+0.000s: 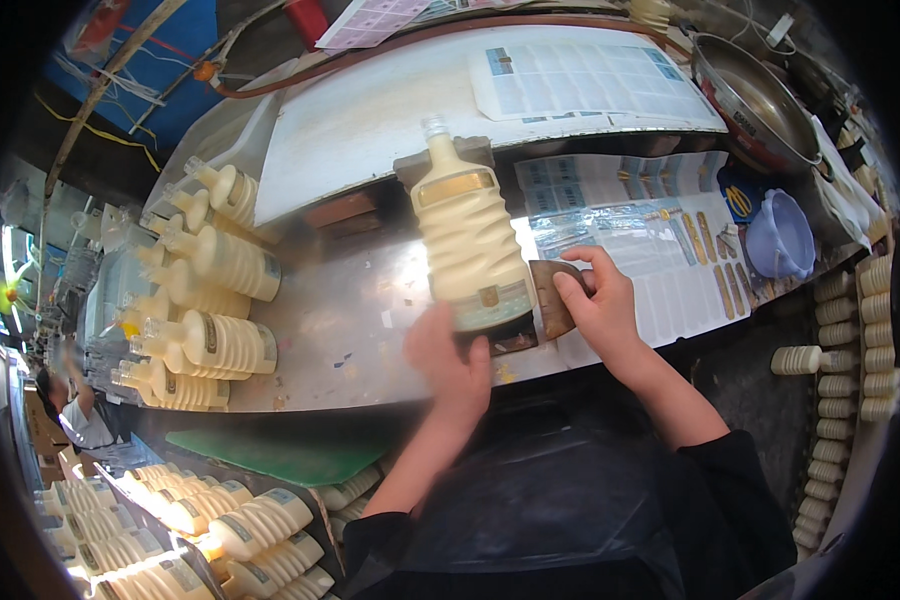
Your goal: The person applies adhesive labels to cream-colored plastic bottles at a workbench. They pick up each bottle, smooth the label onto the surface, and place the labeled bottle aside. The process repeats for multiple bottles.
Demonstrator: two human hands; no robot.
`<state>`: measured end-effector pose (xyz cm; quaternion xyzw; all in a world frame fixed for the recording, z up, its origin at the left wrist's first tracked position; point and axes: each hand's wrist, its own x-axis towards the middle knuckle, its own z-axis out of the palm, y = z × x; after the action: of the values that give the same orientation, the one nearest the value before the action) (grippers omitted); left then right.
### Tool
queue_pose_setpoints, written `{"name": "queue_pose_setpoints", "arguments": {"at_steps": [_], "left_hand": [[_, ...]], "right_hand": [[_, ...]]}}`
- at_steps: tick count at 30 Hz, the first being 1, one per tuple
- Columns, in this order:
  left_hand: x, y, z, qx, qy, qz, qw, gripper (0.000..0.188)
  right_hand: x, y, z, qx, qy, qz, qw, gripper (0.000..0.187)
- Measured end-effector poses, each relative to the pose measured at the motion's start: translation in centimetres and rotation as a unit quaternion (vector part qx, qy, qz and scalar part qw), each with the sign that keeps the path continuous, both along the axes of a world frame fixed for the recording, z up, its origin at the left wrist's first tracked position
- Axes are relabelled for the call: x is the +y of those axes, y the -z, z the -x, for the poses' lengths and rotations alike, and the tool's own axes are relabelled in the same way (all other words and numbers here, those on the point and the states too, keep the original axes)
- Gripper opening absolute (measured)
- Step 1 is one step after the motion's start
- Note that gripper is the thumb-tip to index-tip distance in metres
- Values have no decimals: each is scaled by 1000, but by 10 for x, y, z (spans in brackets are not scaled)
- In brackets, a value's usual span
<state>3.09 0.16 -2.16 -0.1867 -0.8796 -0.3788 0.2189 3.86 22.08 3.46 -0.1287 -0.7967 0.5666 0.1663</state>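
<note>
A cream bottle with wavy ribs lies on the metal worktop, its clear neck pointing away from me. It has a gold label near the shoulder and a pale blue-green label across the lower part. The neck end rests on a dark notched support. My left hand, smeared by motion, is at the bottle's lower left corner; whether it grips cannot be made out. Between the thumb and fingers of my right hand is a flat brown scraper, held beside the bottle's lower right edge.
Several similar bottles lie stacked at the left, more below them. Label sheets lie right of the bottle, with others on the white board. A purple bucket and metal basin stand right. A person is far left.
</note>
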Motion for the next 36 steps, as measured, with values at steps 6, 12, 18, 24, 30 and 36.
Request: {"name": "queue_pose_setpoints", "arguments": {"at_steps": [6, 12, 18, 24, 30, 36], "left_hand": [[-2, -1, 4, -5, 21, -26, 999, 65], [-16, -26, 29, 22, 41, -52, 998, 64], [9, -74, 109, -137, 7, -218, 966, 59], [24, -66, 162, -330, 63, -357, 872, 44], [28, -62, 157, -341, 103, -455, 816, 29], [27, -76, 149, -401, 76, -471, 782, 28]], "right_hand": [[-25, -25, -2, 71, -110, -167, 977, 18], [11, -39, 42, -6, 27, -75, 997, 20], [-32, -87, 103, 111, -22, -170, 979, 19], [-34, -74, 120, 12, -53, -227, 972, 19], [3, -33, 116, -31, -11, -17, 999, 20], [-1, -41, 123, 104, 19, -150, 983, 15]]}}
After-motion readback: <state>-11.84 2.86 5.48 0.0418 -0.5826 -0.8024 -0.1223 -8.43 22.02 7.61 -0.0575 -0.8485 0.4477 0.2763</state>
